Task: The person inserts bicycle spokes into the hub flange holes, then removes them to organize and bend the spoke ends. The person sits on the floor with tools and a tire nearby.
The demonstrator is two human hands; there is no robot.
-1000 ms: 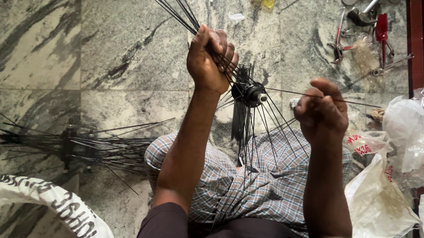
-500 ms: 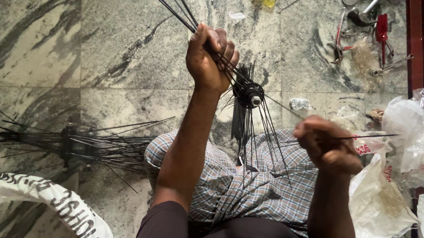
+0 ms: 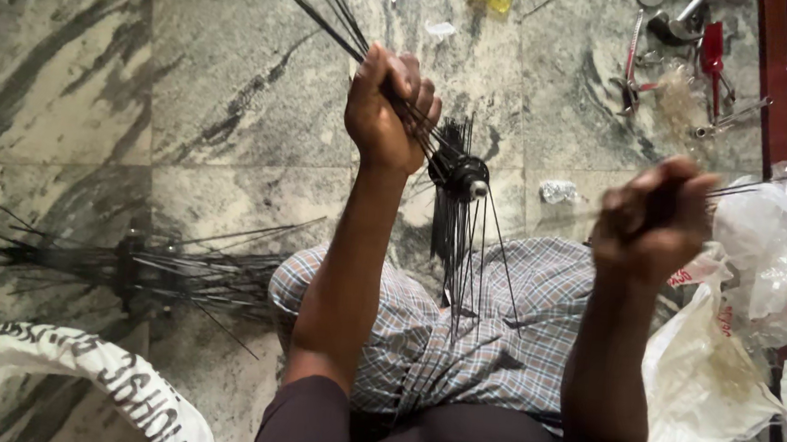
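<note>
Left hand (image 3: 387, 110) clenched in a fist around a bundle of black spokes (image 3: 325, 18) that fan toward 11 o'clock. Wheel hub (image 3: 464, 175) sits just at 4 o'clock of that fist, above the checked-cloth lap (image 3: 495, 348), more spokes hanging from it. Right hand (image 3: 657, 221), blurred, fingers curled shut on one thin spoke (image 3: 747, 188) pointing to 3 o'clock. Loose spoke pile (image 3: 132, 267) on the stone floor (image 3: 236, 99) at 9 o'clock; tools (image 3: 673, 47) at 1 o'clock; plastic bags (image 3: 725, 364) at 4 o'clock.

Grey-veined marble floor (image 3: 190, 96) fills the scene, evenly lit. Far right, hand tools (image 3: 673, 56) scattered; a dark red wooden post (image 3: 772, 81) beside them. Near right, crumpled plastic bags (image 3: 725, 364).
</note>
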